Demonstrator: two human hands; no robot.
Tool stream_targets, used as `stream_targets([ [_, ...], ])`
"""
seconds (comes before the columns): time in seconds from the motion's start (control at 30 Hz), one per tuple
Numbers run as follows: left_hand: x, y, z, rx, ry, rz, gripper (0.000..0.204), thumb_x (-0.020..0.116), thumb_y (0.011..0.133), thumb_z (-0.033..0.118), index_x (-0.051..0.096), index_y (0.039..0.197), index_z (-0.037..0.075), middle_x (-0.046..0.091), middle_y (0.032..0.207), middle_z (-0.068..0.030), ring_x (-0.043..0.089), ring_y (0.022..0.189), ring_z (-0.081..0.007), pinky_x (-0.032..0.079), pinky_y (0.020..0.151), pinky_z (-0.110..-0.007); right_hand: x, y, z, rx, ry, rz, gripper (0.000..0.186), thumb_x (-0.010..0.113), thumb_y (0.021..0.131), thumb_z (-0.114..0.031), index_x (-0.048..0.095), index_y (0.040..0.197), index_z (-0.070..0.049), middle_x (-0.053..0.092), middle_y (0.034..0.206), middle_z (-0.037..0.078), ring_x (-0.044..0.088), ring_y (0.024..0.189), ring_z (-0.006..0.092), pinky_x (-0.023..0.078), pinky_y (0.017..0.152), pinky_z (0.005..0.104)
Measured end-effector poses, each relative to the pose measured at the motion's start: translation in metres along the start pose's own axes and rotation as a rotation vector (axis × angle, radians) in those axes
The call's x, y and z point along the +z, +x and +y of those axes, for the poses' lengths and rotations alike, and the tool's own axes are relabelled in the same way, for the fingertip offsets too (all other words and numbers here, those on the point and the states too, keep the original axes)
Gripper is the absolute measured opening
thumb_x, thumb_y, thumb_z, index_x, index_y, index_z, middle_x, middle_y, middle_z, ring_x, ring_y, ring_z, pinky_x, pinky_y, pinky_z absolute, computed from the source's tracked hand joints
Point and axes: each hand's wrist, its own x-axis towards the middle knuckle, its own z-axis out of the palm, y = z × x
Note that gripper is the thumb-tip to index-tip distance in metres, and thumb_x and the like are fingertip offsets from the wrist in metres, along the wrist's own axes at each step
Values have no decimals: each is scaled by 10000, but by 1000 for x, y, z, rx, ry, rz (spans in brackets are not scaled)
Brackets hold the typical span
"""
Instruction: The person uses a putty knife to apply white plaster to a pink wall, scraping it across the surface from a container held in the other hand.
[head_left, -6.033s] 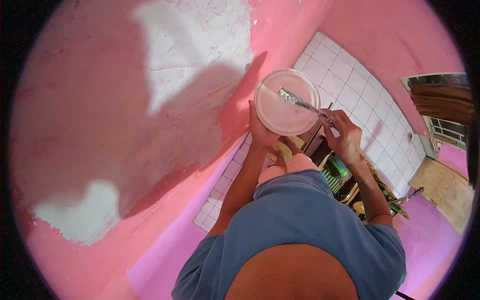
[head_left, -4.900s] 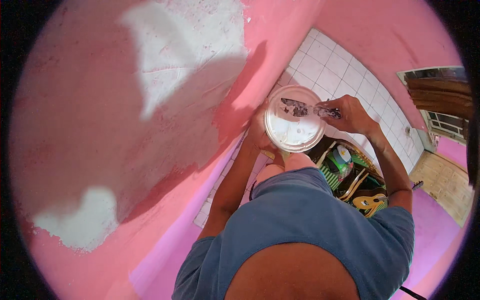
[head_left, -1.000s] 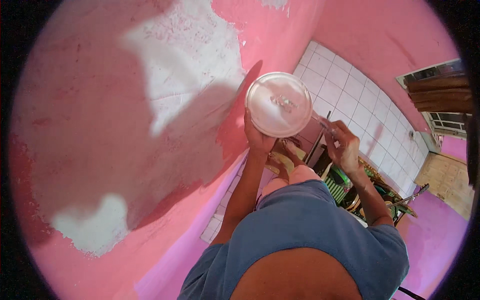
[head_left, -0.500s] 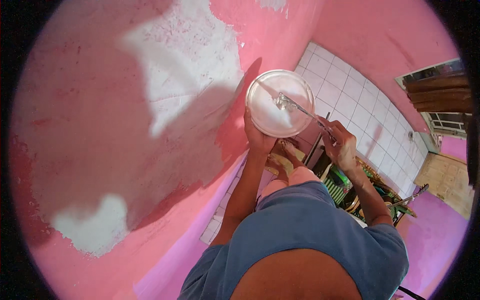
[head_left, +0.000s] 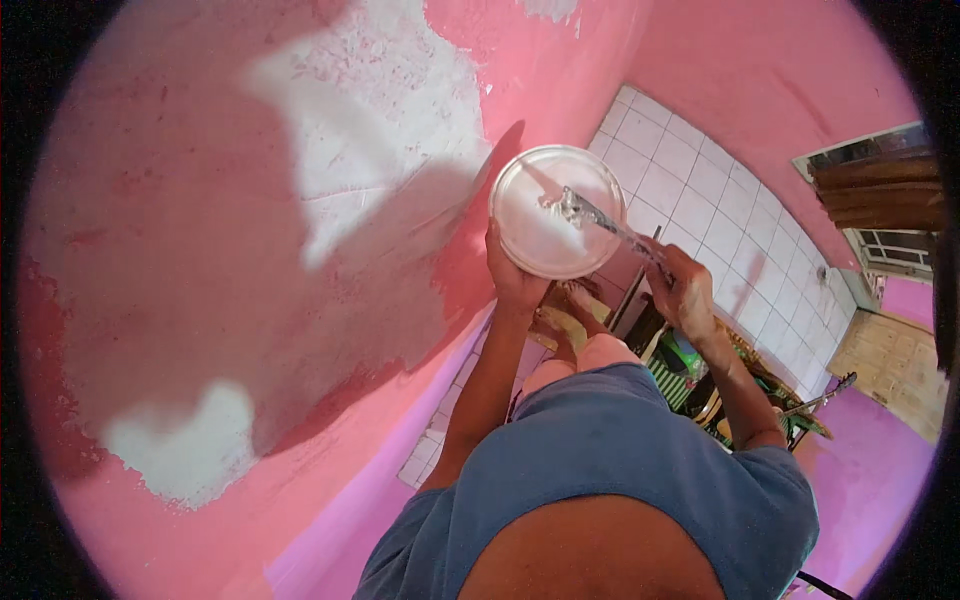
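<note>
Presently, the scene reads as follows.

Left hand: the left hand [head_left: 517, 283] is closed around the lower rim of the round white bowl [head_left: 558, 210], fingers under it and thumb at the edge, so the bowl sits level at chest height, close to the wall.

Bowl location: it is held in the air in front of the pink wall [head_left: 180, 230], just right of the large white patch [head_left: 370, 130], above the white tiled floor [head_left: 700, 190].

Bowl contents: white paste covers the inside; its depth cannot be told.

Right hand: the right hand [head_left: 685, 290] is closed on the handle of the metal scraper [head_left: 600, 218], gripping it at the far end so the blade reaches across the rim into the paste.

Scraper position: the blade tip rests near the bowl's centre, tilted down from the handle; this angle suits lifting or working the paste.

Surroundings: a second white patch [head_left: 180, 450] lies lower left on the wall; a green object and clutter [head_left: 690, 365] stand on the floor beneath the hands.

Change over the last second: the scraper was held clear of the bowl, at its right side; the blade now lies inside it. The bowl stays at about the same height and place.

Change over six seconds: the view has shifted slightly; the hands hold the same two items.
</note>
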Motion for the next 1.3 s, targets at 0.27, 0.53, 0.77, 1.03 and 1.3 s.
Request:
stream_targets([
  [0.27,0,4,3,-7,-71,25,531,402,920,419,383,1306,55,474,1278,-127,474,1158,-269,375,996,-434,-3,-7,-6,-78,-4,85,421,636,753,-53,578,1163,-128,628,1013,128,620,852,330,509,701,380],
  [0.53,-6,6,-5,-19,-86,71,534,399,915,422,388,1307,59,471,1288,-119,460,1174,-270,357,1013,-438,0,-5,-7,-126,17,134,336,584,793,10,609,1121,-58,570,725,100,521,531,173,409,486,287],
  [0.77,-3,6,-7,-11,-61,92,531,398,912,417,394,1300,55,473,1286,-119,466,1169,-269,362,1010,-441,1,-6,0,7,18,96,396,598,770,-21,584,1152,-126,624,937,133,614,789,330,497,655,369],
  [1.03,-13,10,-9,23,-66,56,547,440,893,407,379,1304,50,470,1285,-128,466,1169,-272,368,1005,-437,1,-4,2,-2,95,77,397,594,767,-38,578,1158,-107,621,960,162,608,818,354,490,655,379],
  [1.3,-13,13,-12,33,-102,61,551,470,878,401,387,1297,54,465,1282,-130,457,1166,-284,353,1011,-442,11,-4,-2,-27,131,150,333,576,829,-15,586,1158,-67,645,910,134,597,670,175,472,623,272],
])
